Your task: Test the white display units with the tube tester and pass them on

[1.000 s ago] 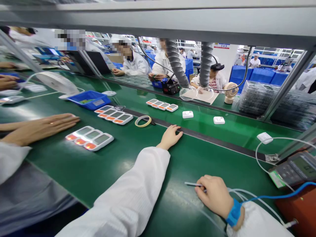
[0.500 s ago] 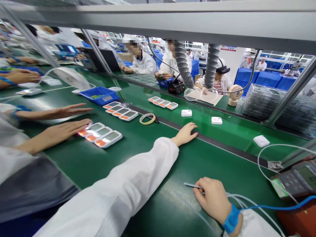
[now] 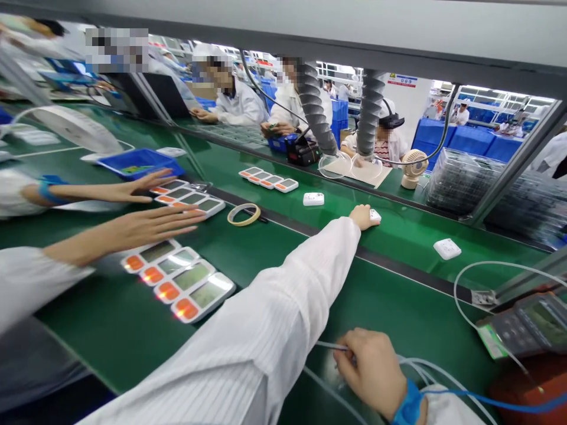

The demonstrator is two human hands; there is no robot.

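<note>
My left hand (image 3: 362, 218) reaches far across the green bench, its fingers closed around a small white plastic device (image 3: 375, 216) on the strip behind the dark rail. Part of that device is hidden by the fingers. Low in the view, my right hand (image 3: 370, 369) is closed on a thin grey rod (image 3: 331, 345) that points left; its far end passes behind my left sleeve. A blue wrist strap (image 3: 408, 403) circles my right wrist. More white devices lie on the far strip, one (image 3: 313, 199) left of my left hand and another (image 3: 447, 248) to its right.
A co-worker's hands (image 3: 133, 227) hover over display units (image 3: 186, 280) with orange buttons, some lit red. A tape roll (image 3: 243, 215), a blue bin (image 3: 137, 162) and a white fan-like disc (image 3: 77, 127) stand around. A handheld meter (image 3: 531, 321) and loose cables lie right.
My left hand has moved forward and right from the dark rail onto a white device. The co-worker's hands have lifted off the nearest row of display units. My right hand keeps its hold.
</note>
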